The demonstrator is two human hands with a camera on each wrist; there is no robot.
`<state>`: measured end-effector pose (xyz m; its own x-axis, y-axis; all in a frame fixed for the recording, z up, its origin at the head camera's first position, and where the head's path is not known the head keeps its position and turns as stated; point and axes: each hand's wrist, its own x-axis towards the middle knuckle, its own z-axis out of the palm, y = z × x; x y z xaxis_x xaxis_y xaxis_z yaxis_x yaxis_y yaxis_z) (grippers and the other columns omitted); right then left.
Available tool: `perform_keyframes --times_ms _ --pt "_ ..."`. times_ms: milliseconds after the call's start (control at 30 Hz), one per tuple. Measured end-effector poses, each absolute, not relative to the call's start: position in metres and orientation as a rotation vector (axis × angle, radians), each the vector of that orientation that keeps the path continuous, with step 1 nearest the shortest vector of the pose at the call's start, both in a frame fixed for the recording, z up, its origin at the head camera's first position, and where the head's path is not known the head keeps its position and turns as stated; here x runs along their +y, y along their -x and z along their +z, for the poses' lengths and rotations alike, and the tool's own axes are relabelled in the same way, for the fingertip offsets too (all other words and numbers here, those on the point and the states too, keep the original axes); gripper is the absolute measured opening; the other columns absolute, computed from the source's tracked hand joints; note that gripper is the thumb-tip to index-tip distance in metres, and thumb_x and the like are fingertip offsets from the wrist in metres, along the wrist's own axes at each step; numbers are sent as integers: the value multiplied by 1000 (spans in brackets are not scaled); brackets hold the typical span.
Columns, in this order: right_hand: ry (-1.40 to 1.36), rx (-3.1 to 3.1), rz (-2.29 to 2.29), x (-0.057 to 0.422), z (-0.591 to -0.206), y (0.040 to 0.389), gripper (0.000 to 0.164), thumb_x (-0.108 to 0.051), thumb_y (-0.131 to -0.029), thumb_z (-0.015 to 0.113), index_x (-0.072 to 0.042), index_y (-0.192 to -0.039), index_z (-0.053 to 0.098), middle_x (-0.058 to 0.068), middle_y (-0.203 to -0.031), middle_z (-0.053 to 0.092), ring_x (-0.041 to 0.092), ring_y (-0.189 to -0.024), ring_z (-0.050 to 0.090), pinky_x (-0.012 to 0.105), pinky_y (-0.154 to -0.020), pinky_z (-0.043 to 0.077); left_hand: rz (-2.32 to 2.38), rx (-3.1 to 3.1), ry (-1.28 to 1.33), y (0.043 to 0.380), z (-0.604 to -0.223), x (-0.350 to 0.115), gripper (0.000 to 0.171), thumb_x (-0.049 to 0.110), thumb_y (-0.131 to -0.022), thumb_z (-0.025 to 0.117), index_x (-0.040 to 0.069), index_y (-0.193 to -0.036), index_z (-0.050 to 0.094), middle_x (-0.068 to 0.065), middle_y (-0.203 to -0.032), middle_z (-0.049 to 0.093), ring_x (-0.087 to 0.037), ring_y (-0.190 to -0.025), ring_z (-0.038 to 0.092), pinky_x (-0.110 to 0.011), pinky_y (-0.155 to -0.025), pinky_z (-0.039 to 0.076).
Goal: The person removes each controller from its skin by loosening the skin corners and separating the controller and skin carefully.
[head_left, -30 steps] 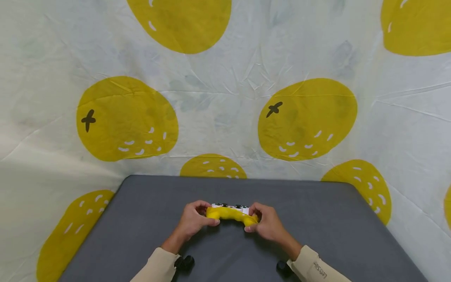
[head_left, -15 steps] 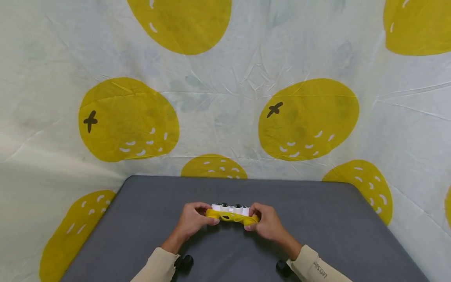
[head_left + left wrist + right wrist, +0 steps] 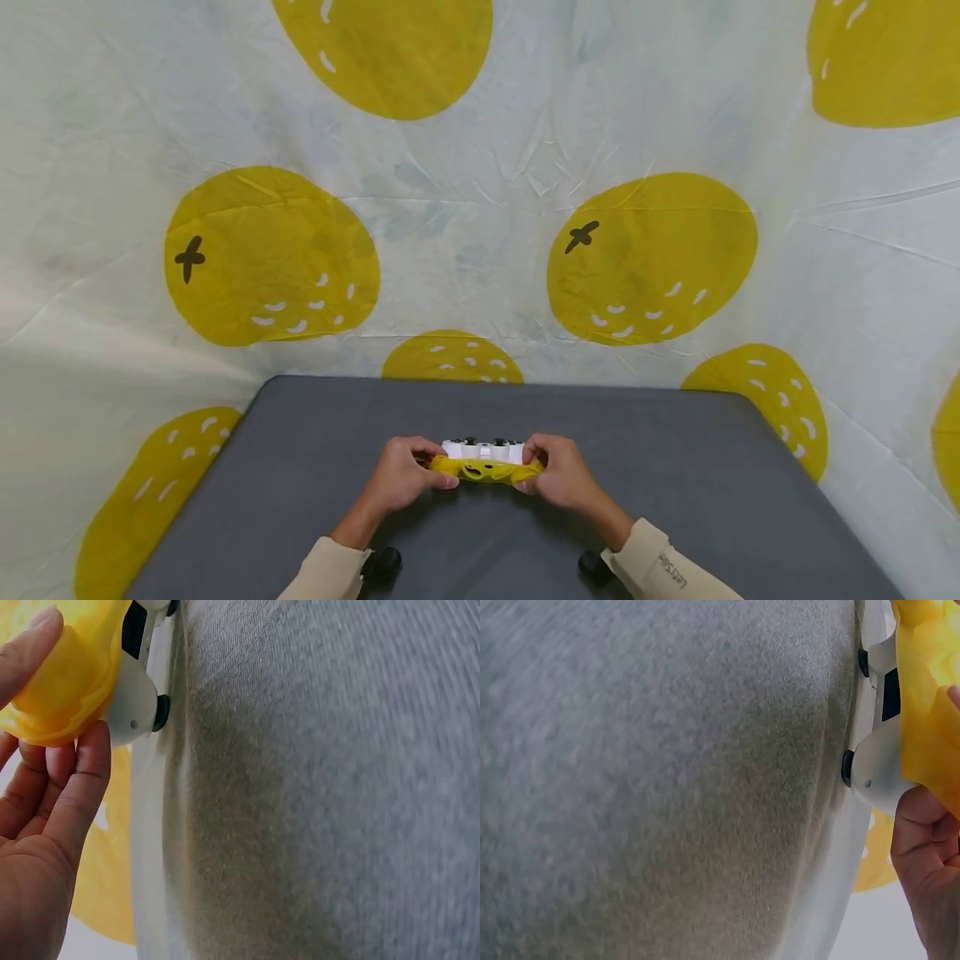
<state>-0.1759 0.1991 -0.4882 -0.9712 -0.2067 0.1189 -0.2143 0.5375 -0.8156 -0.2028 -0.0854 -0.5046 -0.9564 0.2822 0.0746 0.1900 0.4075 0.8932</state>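
A white game controller (image 3: 485,451) sits partly inside a stretchy yellow cover (image 3: 487,472), held over the middle of the table. My left hand (image 3: 401,475) pinches the covered left end, thumb on the near side and fingers beyond. The right hand (image 3: 562,475) grips the other end likewise. Dark openings show in the cover's middle. In the left wrist view the yellow cover (image 3: 64,682) wraps the controller's handle, while bare white casing (image 3: 131,701) and a black thumbstick (image 3: 161,712) stick out. The right wrist view shows white casing (image 3: 881,765) beyond the cover's edge (image 3: 930,712).
A dark grey cloth-covered table (image 3: 487,542) lies beneath the hands. Behind and beside it hangs a white curtain (image 3: 465,250) with yellow fruit prints. Black wrist devices (image 3: 384,565) sit below both cuffs.
The controller has tilted in both hands, so more of its white casing and the cover's openings show. Both hands keep their grip and sit slightly further left in view.
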Motion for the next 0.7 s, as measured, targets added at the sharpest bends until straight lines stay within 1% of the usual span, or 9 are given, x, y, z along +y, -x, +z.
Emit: perform_keyframes --times_ms 233,333,467,600,700 --pt "-310 -2738 1467 191 -488 174 31 5 -67 87 -9 -78 62 -2 -65 47 7 -58 44 22 -56 39 1562 2600 -472 203 -505 -90 30 19 -73 96 10 -97 81 -5 -91 74 -16 -80 64 -26 -69 56" --pt "-279 -2746 1473 189 -488 172 30 6 -68 86 -9 -77 62 -2 -67 49 8 -60 46 22 -56 40 1547 2613 -481 202 -505 -92 29 19 -73 96 11 -95 81 -4 -89 74 -16 -79 63 -26 -69 55" --pt "-249 -2742 1531 187 -487 172 28 8 -67 83 -6 -77 61 -1 -67 50 9 -62 47 22 -56 40 1552 2602 -498 201 -504 -93 27 19 -72 96 11 -93 81 -3 -88 74 -16 -78 62 -26 -68 54" --pt "-247 -2713 1627 184 -485 171 24 11 -64 77 -1 -77 61 -1 -65 48 9 -59 46 22 -54 38 1552 2610 -526 201 -504 -93 25 16 -71 96 11 -90 81 -3 -85 74 -13 -75 61 -25 -67 53" --pt "-251 -2703 1703 183 -485 170 24 11 -63 76 1 -80 61 -1 -66 48 11 -60 47 23 -54 39 1544 2628 -513 201 -504 -94 24 14 -70 97 10 -86 80 -2 -81 73 -12 -72 60 -24 -66 52"
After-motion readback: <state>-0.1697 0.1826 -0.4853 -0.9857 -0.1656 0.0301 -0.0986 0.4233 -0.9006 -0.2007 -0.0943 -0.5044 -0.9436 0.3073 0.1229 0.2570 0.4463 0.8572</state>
